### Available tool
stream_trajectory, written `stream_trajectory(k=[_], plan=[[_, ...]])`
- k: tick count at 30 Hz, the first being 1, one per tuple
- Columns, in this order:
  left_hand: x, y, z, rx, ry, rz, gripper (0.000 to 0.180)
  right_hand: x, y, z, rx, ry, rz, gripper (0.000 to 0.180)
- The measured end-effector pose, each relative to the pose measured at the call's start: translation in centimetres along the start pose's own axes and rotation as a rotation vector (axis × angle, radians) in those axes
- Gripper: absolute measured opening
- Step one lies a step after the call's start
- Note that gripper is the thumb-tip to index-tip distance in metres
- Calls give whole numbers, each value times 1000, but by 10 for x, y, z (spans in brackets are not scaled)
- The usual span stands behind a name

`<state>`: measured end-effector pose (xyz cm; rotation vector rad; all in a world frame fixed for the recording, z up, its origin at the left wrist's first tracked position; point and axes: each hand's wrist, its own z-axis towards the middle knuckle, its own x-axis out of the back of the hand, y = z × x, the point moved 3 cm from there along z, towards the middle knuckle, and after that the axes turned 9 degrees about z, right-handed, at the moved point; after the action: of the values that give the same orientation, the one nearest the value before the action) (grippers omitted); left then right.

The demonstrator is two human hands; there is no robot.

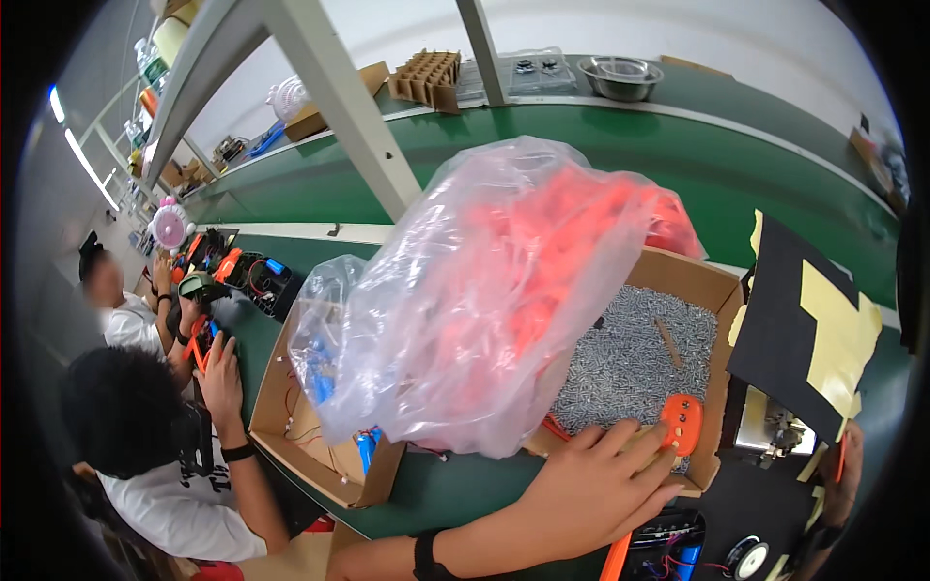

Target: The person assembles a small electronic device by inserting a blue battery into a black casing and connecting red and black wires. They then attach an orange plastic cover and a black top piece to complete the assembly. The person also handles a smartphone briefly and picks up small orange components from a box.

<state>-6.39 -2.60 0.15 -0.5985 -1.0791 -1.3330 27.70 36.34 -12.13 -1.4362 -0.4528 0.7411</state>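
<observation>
My left hand, black band at its wrist, reaches palm-down over the front edge of a cardboard box full of small metal screws. Its fingers are stretched and slightly apart, the tips among the screws and against the left edge of a rounded orange plastic part with small holes. Whether they press on that part I cannot make out. At the far right my right hand is curled around a slim orange piece, mostly cut off by the picture's rim. Below lies an opened black-and-orange housing with wires and a speaker.
A large clear bag of orange parts covers the middle, overhanging a second box with blue batteries. A taped black panel stands beside a metal device. At left, a co-worker handles orange parts. A green conveyor runs behind.
</observation>
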Motion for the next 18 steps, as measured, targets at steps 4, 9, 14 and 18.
stream_trajectory(k=[4,9,14,18], plan=[[-8,-3,3,-32,-30,-46,31,-2,-15,-4,-60,-26,70,31],[5,-2,8,-50,-38,-8,23,-43,-41,-5,-136,18,-118,45],[-1,-3,11,-48,-45,-104,12,-95,-67,0,-205,-112,1,50],[-1,-1,12,-80,41,-142,15,-101,-69,6,-211,-206,-16,28]])
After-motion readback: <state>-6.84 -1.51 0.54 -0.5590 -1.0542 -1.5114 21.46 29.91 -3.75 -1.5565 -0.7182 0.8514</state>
